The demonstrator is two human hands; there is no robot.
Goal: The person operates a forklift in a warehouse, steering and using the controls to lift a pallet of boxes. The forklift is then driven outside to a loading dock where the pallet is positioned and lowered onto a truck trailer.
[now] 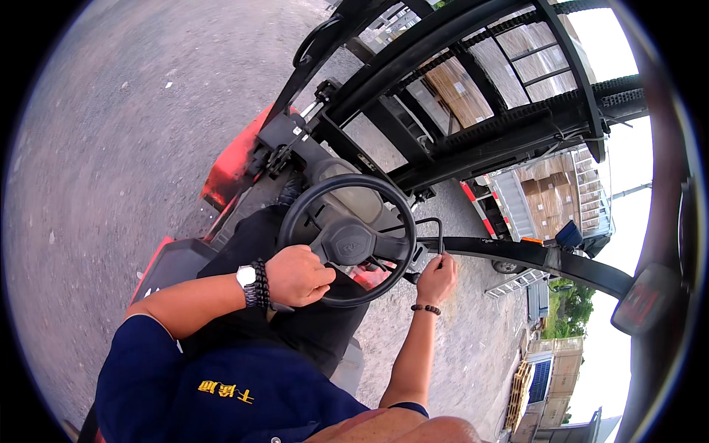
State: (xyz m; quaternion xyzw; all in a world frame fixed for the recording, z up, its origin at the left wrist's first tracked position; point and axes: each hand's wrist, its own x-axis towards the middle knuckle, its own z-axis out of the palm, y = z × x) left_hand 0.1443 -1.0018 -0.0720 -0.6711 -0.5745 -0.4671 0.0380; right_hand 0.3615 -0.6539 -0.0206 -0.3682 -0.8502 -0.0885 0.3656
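Note:
A black steering wheel (348, 241) with a round hub stands in front of me. At its lower left rim my left hand (300, 276) is closed in a fist around the wheel; a watch and a dark bead bracelet are on that wrist. To the right of the wheel, my right hand (437, 279) is closed on the lower end of a bent black lever (441, 235). A thin bead bracelet circles the right wrist. The fingers' undersides are hidden in both hands. My legs in dark trousers (251, 244) extend under the wheel.
Ahead rises the forklift's black mast (413, 52) with chains. The red body (235, 166) edges the left side. Grey gravel ground (111, 184) spreads beyond. At the right are a truck loaded with cartons (550, 203), a ladder (517, 283), wooden pallets (519, 395) and a mirror (644, 299).

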